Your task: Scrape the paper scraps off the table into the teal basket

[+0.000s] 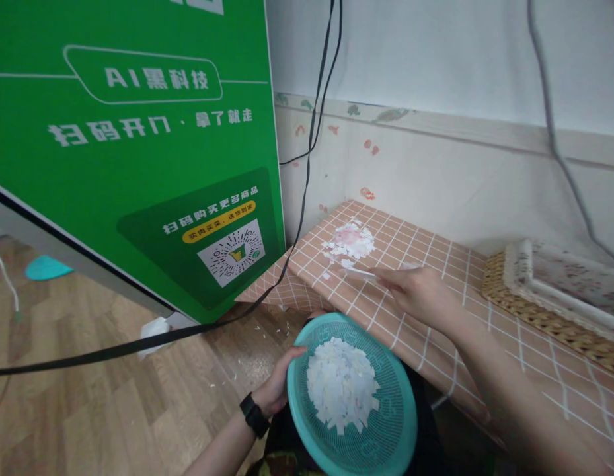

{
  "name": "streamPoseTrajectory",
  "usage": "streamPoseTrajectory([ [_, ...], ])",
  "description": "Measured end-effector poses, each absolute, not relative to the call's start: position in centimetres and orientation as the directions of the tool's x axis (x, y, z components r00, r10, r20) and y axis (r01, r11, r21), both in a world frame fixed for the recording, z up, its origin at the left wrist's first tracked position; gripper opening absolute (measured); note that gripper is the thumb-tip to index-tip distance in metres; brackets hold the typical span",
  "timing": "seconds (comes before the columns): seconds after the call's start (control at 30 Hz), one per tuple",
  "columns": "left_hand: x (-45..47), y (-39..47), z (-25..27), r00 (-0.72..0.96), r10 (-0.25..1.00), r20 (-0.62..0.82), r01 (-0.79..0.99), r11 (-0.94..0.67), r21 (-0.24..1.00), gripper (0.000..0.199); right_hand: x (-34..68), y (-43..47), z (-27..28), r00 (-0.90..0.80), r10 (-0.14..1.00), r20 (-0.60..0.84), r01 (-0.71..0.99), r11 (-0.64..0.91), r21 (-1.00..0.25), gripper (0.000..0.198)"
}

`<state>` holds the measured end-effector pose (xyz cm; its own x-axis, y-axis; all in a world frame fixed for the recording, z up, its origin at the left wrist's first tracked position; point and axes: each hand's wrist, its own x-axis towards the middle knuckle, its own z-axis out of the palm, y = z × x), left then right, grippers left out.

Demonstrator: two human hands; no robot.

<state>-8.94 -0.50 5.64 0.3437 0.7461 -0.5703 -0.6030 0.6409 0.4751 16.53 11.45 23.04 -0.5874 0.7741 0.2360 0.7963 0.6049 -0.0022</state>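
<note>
My left hand [277, 382], with a black watch on its wrist, is closed on the left rim of a teal plastic basket [297, 403]. Inside the basket lies a heap of torn white paper pieces [342, 383]. My right hand [410, 291] reaches over the table edge, its fingers pinched on a thin, flat white strip [359, 272] whose material I cannot make out. Just beyond the strip, a flat pile of paper scraps [350, 239], white with a pinkish middle, rests on the checked tablecloth [430, 248].
A tall green cabinet [138, 165] stands at the left. A black cable [188, 332] hangs down and crosses in front of it. On the table's right sits a woven basket [535, 307] with a cloth lining. Scraps litter the wooden floor [222, 383].
</note>
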Motion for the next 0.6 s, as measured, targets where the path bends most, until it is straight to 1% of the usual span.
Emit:
streamPoseTrajectory([
  [0.07,-8.8,-0.8,5.6,0.354,0.748,-0.561,-0.603,0.642,0.474,0.026,14.8,10.1,22.9,-0.56,0.784,0.268,0.821,0.569,0.05,0.042],
  [0.1,-8.7,-0.9,5.5,0.359,0.75,-0.555,-0.606,0.64,0.472,0.026,13.7,9.3,22.7,-0.578,0.774,0.259,0.81,0.581,0.072,0.044],
  [0.17,-8.1,-1.0,5.1,0.37,0.756,-0.541,-0.608,0.637,0.474,0.029,11.1,7.9,22.3,-0.645,0.732,0.219,0.761,0.64,0.105,0.047],
  [0.23,-7.4,-1.0,4.6,0.348,0.784,-0.513,-0.629,0.601,0.492,0.027,8.7,6.9,21.8,-0.686,0.707,0.173,0.728,0.669,0.152,0.046],
  [0.3,-6.5,-1.0,4.1,0.396,0.772,-0.497,-0.618,0.624,0.478,0.033,7.0,6.6,21.3,-0.702,0.7,0.131,0.712,0.682,0.169,0.044],
  [0.37,-5.8,-1.0,3.6,0.42,0.77,-0.48,-0.607,0.632,0.482,0.036,6.2,6.7,20.9,-0.68,0.726,0.106,0.73,0.657,0.187,0.042],
  [0.43,-5.4,-0.9,3.2,0.41,0.782,-0.469,-0.608,0.618,0.499,0.034,6.3,6.7,20.6,-0.641,0.762,0.094,0.761,0.613,0.213,0.042],
  [0.6,-5.4,-0.8,2.9,0.44,0.78,-0.444,-0.609,0.623,0.492,0.035,9.5,5.6,20.2,-0.533,0.843,0.07,0.826,0.5,0.26,0.047],
])
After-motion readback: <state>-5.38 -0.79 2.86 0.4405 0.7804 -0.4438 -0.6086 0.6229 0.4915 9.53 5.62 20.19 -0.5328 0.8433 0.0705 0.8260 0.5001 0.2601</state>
